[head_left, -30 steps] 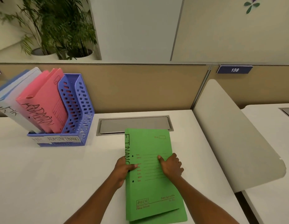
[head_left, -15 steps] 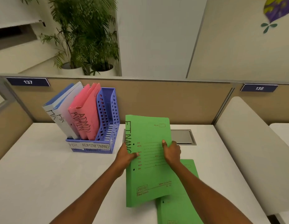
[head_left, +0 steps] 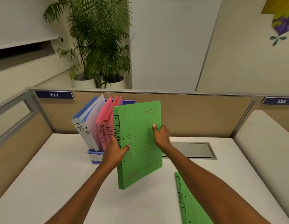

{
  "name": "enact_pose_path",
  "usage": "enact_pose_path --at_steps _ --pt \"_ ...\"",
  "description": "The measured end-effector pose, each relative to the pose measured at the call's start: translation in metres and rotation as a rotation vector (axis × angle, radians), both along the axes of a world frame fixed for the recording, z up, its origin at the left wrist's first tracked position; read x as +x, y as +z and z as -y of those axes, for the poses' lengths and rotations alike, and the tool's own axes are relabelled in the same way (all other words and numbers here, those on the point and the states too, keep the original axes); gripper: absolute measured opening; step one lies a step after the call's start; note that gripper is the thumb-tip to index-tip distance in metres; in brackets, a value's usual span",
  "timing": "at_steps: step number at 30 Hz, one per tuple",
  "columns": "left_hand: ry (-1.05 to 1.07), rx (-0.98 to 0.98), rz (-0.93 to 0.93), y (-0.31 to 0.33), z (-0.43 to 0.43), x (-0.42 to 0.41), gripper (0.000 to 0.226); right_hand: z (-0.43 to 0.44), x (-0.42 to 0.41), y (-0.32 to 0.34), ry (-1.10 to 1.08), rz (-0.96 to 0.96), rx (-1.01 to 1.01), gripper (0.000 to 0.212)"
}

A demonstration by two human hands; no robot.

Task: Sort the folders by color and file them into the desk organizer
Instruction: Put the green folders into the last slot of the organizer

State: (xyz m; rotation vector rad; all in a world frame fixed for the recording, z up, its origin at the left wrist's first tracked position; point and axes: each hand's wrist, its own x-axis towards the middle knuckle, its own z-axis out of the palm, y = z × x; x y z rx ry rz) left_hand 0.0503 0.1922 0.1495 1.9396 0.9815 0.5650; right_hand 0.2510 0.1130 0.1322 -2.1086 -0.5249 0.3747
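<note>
I hold a green folder (head_left: pixel 139 143) marked FINANCE upright above the desk, right in front of the blue desk organizer (head_left: pixel 95 156). My left hand (head_left: pixel 115 152) grips its spine edge with the thumb on the cover. My right hand (head_left: pixel 161 135) grips its right edge. The organizer holds blue-and-white folders (head_left: pixel 87 125) marked HR at the left and pink folders (head_left: pixel 105 126) marked ADMIN beside them; its right part is hidden behind the green folder. A second green FINANCE folder (head_left: pixel 192 202) lies flat on the desk at the lower right.
A grey cable hatch (head_left: pixel 193 150) is set in the white desk (head_left: pixel 59 183) behind my right hand. A tan partition (head_left: pixel 197 115) with tags 137 and 138 closes the back. A white divider panel (head_left: pixel 266 143) stands at the right. Potted plants (head_left: pixel 98 46) stand beyond the partition.
Both hands lifted the green folder off the desk, tipped it upright and carried it left to the organizer. The second green folder beneath it is now uncovered.
</note>
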Motion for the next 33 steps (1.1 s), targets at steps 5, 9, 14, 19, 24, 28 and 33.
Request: enact_pose_path --at_steps 5,9,14,19,24,28,33 --pt "0.154 0.192 -0.177 0.005 -0.022 -0.015 0.036 -0.049 -0.005 0.025 0.084 0.013 0.031 0.069" --pt "0.257 0.299 -0.235 0.008 -0.032 -0.026 0.033 -0.085 -0.01 0.046 0.191 0.032 0.12 0.064" --pt "0.386 0.352 -0.23 0.012 -0.039 -0.029 0.042 -0.122 -0.015 0.067 0.319 0.067 0.195 0.061" --pt "0.399 0.339 -0.229 0.01 -0.039 -0.023 0.043 -0.151 -0.012 0.078 0.367 -0.001 0.205 0.063" --pt "0.407 0.307 -0.213 0.014 -0.039 -0.012 0.042 -0.177 -0.005 0.085 0.43 -0.076 0.18 0.067" --pt "0.419 0.309 -0.19 0.022 -0.047 -0.013 0.04 -0.195 -0.006 0.093 0.404 -0.112 0.154 0.072" --pt "0.502 0.341 -0.161 0.039 -0.065 -0.029 0.038 -0.216 -0.02 0.094 0.415 -0.107 0.109 0.078"
